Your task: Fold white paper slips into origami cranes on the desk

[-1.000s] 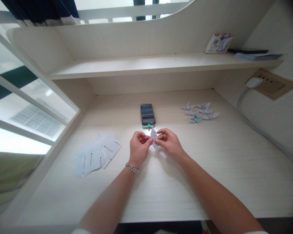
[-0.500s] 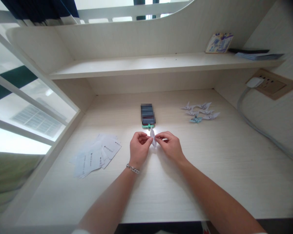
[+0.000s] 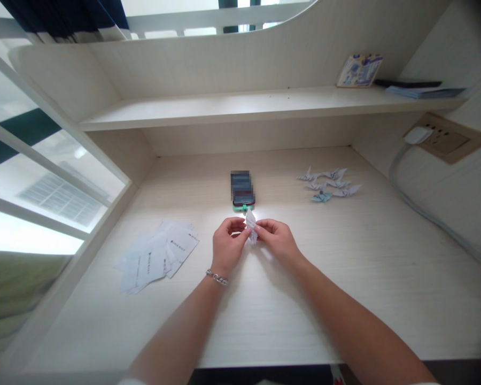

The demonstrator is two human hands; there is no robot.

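Between my two hands is a small white piece of folded paper (image 3: 250, 220), long and pointed at its top, with some print on its face. My left hand (image 3: 229, 238) pinches its left side between thumb and fingers. On the other side my right hand (image 3: 278, 239) grips the paper's right edge the same way. Just beyond the paper lies a phone (image 3: 242, 188) with a green edge at its near end. Several folded paper cranes (image 3: 339, 184), mostly white, sit at the back right, with a light blue crane (image 3: 321, 197) among them.
A loose pile of printed paper sheets (image 3: 156, 256) lies at the left on the desk (image 3: 377, 289). A shelf (image 3: 224, 109) crosses above the back, bearing a small box (image 3: 359, 70) and flat booklets (image 3: 425, 92). On the right wall, a grey cable (image 3: 425, 214) hangs from a socket (image 3: 451, 136).
The folded paper has turned or spread a little, so a wider printed face shows. My right fingers have shifted slightly along its edge; my left hand is almost where it was.
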